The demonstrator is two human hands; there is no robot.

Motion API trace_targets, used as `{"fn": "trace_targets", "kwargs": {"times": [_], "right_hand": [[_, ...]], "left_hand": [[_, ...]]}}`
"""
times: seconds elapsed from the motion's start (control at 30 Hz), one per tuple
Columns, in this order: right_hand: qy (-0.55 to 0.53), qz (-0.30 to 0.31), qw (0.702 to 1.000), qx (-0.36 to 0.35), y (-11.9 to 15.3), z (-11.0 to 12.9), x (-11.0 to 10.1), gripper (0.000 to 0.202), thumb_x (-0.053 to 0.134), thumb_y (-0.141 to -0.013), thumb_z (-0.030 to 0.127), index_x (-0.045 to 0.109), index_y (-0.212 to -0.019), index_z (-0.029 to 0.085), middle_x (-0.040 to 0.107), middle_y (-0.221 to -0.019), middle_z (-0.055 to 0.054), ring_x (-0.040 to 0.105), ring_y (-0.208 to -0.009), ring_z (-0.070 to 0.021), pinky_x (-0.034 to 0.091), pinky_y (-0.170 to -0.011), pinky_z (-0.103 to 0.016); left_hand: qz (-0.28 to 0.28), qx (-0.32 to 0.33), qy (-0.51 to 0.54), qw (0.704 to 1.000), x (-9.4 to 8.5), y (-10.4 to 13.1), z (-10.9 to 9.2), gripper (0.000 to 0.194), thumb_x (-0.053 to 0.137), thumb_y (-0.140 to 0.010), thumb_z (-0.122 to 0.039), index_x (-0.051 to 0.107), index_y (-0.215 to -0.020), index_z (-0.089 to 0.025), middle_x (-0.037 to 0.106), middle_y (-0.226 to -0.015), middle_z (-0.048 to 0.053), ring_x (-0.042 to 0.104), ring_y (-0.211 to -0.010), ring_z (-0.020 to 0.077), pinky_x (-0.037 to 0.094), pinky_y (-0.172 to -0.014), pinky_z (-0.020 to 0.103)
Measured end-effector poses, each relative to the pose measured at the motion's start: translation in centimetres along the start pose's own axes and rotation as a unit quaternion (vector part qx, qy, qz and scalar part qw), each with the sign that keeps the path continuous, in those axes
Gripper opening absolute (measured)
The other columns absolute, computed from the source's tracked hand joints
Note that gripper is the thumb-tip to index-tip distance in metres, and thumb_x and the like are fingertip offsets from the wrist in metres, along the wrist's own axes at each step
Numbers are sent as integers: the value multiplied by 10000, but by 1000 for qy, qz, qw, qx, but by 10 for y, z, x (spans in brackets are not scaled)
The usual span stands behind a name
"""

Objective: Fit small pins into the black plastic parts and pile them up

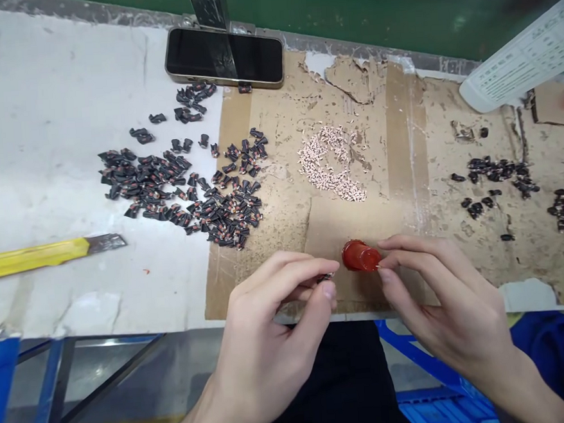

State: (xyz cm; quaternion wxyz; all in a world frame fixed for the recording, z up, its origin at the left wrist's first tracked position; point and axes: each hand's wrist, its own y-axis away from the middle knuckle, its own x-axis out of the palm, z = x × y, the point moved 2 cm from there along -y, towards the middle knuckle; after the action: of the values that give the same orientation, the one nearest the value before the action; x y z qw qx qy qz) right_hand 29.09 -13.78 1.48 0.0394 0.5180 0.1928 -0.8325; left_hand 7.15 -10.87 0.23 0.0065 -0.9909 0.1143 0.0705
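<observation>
My left hand [284, 321] pinches a small black part [325, 277] between thumb and fingers, most of it hidden by the fingertips. Thumb and index finger of my right hand [442, 297] are pressed together on a tiny pale copper-coloured piece [378, 267], barely visible at their tips. Between the two hands a small red cup [361, 255] is on the cardboard, right beside my right fingertips. Beyond it lies a loose ring of tiny copper-coloured pieces [329, 163]. To the left spreads a large heap of black parts with orange-red marks [149, 179].
A yellow box cutter [34, 258] with its blade out lies at the left. Against the back edge rests a phone [225, 55]. Small dark pieces [501, 170] are scattered on the right, below a white bottle [522, 59]. Cardboard [374, 218] covers part of the bench.
</observation>
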Motion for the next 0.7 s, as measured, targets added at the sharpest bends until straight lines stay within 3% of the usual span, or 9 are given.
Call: {"fn": "trace_targets", "kwargs": {"times": [0.2, 0.3, 0.5, 0.7], "right_hand": [[2, -1, 1000, -4, -1, 1, -2, 254, 703, -942, 43, 637, -1123, 208, 728, -1126, -98, 696, -1026, -229, 572, -929, -378], [-60, -15, 996, 59, 2, 2, -6, 223, 695, -954, 56, 663, -1082, 236, 723, -1134, -70, 701, -1045, -206, 576, -967, -354], [-286, -63, 931, 218, 0, 18, -12, 148, 644, -1008, 120, 676, -966, 258, 755, -1054, -3, 762, -961, -114, 629, -833, -157], [-355, -65, 902, 239, -4, 25, -11, 158, 671, -990, 110, 707, -949, 258, 775, -1018, 24, 789, -919, -83, 622, -881, -99]], "left_hand": [[-9, 22, -27, 999, -2, -4, -6, 271, 704, -921, -23, 823, -1045, -233, 792, -964, -11, 748, -773, 64, 617, -728, 71], [-7, 9, 16, 1000, 4, -6, -8, 278, 727, -901, -10, 834, -1025, -234, 814, -940, -19, 759, -764, 69, 619, -716, 69], [42, -165, 202, 965, 30, -10, -13, 174, 764, -899, -59, 824, -967, -207, 845, -859, -22, 803, -721, 100, 653, -695, 107], [43, -184, 236, 953, 36, -7, -18, 181, 761, -895, -64, 820, -949, -226, 859, -895, -35, 833, -804, 134, 692, -760, 168]]}}
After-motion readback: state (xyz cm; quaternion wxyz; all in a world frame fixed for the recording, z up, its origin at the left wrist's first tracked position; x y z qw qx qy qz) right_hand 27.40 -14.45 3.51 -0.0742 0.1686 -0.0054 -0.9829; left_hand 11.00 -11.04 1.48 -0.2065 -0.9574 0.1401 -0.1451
